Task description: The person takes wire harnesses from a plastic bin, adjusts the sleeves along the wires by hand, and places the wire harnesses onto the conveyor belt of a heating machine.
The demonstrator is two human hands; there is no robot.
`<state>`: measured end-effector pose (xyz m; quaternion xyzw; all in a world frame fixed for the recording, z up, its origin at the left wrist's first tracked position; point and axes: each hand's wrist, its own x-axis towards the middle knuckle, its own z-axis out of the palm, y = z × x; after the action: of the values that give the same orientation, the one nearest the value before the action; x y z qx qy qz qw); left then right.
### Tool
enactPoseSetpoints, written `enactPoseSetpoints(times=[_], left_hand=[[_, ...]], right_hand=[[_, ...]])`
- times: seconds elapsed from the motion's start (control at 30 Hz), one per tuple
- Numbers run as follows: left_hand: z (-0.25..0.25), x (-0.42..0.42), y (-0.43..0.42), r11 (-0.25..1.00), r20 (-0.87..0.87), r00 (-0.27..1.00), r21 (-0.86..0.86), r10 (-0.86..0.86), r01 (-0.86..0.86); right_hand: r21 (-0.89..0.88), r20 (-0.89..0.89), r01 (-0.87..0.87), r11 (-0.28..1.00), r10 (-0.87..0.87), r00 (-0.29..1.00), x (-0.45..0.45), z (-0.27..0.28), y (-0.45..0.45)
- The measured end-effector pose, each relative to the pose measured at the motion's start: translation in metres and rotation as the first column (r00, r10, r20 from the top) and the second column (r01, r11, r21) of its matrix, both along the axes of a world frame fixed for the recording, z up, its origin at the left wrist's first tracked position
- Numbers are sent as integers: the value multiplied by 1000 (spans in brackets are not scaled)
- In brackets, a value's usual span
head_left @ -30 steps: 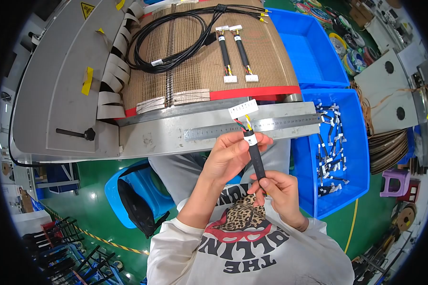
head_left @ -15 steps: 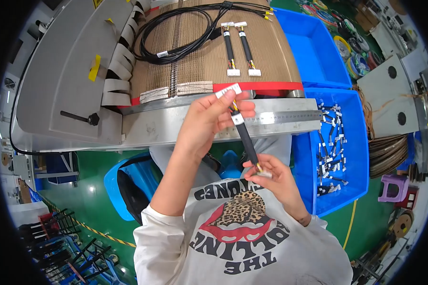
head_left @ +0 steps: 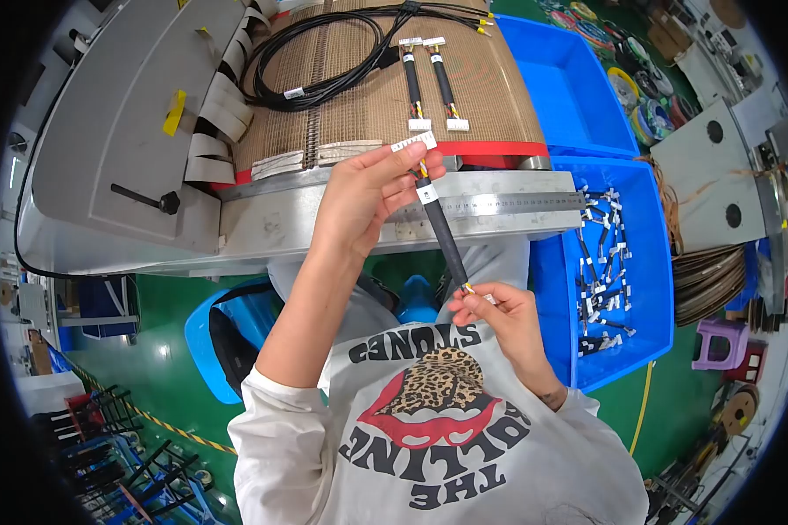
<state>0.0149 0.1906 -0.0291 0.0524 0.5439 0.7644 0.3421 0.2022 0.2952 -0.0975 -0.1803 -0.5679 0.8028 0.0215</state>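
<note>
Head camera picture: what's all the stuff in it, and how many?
Held cable: one, black with white ends, between both hands
Short cables: two, black with white ends, on the belt
Long cable: one, black, coiled on the belt
Belt: one, brown, on the machine
Machine: one, grey, left
Ruler: one, silver, on the machine's front ledge
Bins: two, blue, right
Binned cables: many, black and white, near bin
Small stool: one, purple, far right
Shirt: one, white, printed
Left hand: one, cable's far end
Right hand: one, cable's near end
</note>
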Motion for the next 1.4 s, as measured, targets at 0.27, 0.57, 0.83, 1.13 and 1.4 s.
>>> enactPoseSetpoints(times=[0.27, 0.57, 0.83, 1.13, 1.4], left_hand=[[4, 9, 3, 991, 28, 996, 96, 88, -91], [5, 6, 2, 998, -16, 998, -19, 57, -57], [-9, 4, 7, 998, 21, 998, -6, 55, -55], [-17, 6, 21, 991, 38, 991, 7, 132, -132], [-1, 26, 18, 999, 14, 999, 43, -32, 31]], right_hand=[[23, 14, -43, 999, 43, 999, -1, 2, 6], [178, -11, -39, 983, 41, 999, 8, 2, 3], [-228, 36, -77, 971, 88, 995, 12, -7, 7], [-281, -47, 80, 956, -97, 994, 10, -29, 4], [295, -75, -12, 955, 36, 997, 2, 5, 35]])
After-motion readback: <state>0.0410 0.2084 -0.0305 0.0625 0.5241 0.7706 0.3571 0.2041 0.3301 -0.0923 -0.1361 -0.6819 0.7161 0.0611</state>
